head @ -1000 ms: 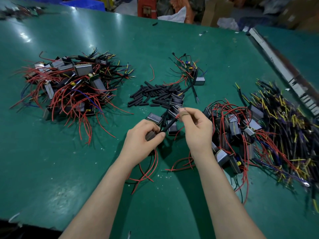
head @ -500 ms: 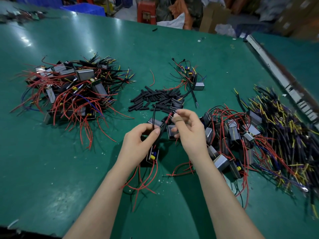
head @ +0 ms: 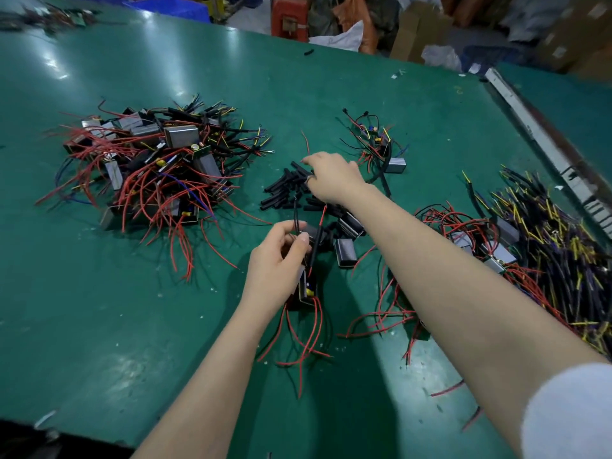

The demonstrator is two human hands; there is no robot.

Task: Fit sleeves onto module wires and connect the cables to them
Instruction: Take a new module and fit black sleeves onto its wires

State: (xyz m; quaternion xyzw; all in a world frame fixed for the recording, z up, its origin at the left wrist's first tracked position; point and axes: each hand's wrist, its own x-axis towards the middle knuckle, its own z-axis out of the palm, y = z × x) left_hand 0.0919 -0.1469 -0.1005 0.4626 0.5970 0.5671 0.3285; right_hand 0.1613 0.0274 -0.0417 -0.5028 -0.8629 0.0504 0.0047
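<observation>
A person works at a green surface strewn with wiring. Nearest the camera, the left hand grips a module just above the surface, fingers curled round it, thumb and forefinger pinching one of its leads upright. Red wires trail from the module toward the camera. One red lead rising from it already wears a black sleeve along most of its length; a thin black lead stands bare beside it.

Beyond, the right hand reaches across to the pile of sleeves, loose black tubes lying flat, most with their long axes running left-right to diagonal. Its fingers curl down into the far edge of the pile; whether they have hold of a sleeve cannot be told, since the hand's back hides the tips.

The pile lies directly under and just left of the right hand, and well beyond the left, so the pick seems to fall to the right hand, which would then have to bring a tube back toward the camera and turn it end-on to the upright bare lead.

To the right lie unfinished modules tangled in red wire and, beyond them, a heap of dark cables with yellow tips. At far left sits a mound of modules with sleeved leads, probably finished work. A single module rests farther back.
</observation>
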